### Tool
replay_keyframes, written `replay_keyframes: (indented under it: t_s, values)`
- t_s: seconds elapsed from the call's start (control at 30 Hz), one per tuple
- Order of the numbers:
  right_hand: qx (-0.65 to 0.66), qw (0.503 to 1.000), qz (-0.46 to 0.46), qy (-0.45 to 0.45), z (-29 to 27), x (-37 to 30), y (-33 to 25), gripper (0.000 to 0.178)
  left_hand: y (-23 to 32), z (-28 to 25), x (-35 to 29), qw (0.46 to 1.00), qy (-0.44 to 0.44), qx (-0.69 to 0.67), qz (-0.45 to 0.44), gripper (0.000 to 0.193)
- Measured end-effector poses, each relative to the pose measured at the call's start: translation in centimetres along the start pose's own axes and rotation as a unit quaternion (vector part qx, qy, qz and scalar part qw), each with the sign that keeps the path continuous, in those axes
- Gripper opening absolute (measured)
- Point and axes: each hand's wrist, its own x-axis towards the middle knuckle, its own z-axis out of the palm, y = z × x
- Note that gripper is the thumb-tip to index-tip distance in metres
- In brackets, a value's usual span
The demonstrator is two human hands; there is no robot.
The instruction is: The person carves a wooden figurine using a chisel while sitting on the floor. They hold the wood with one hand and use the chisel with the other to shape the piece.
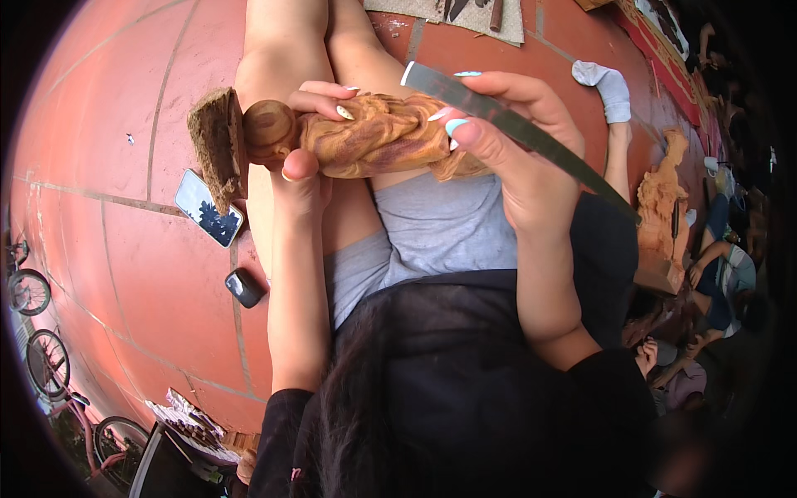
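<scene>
A carved wooden figurine lies sideways over my bare legs, its smooth round head to the left and its swirling robe-like folds to the right. A rough brown block sits beyond the head. My left hand grips the figurine just below the head, thumb on the near side and fingers over the far side. In my right hand is a long flat metal chisel, its bright bevelled end over the figurine's far side. My right fingertips are at the figurine's right end; whether they press on it is hard to tell.
On the red tiles to the left lie a phone and a small black case. Tools rest on a pale cloth ahead. At right stand another wooden carving and a person's socked foot; other people sit beyond. Bicycles are far left.
</scene>
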Motion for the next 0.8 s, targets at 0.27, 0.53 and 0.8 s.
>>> replay_keyframes:
  t_s: [0.27, 0.53, 0.8]
  values:
    - [-0.147, 0.988, -0.048, -0.008, -0.7, -3.4, 0.6, 0.012, -1.9, 3.5, -5.2, 0.986, 0.142, 0.085, 0.016, 0.084]
    - [-0.273, 0.953, 0.053, -0.124, -1.2, -3.0, -2.1, 0.012, -1.1, 3.4, -7.0, 0.992, 0.024, 0.102, 0.068, 0.061]
    - [-0.386, 0.909, 0.017, -0.153, -0.9, -3.1, -5.9, 0.016, 1.1, 4.9, -7.9, 0.988, -0.049, 0.111, 0.093, 0.062]
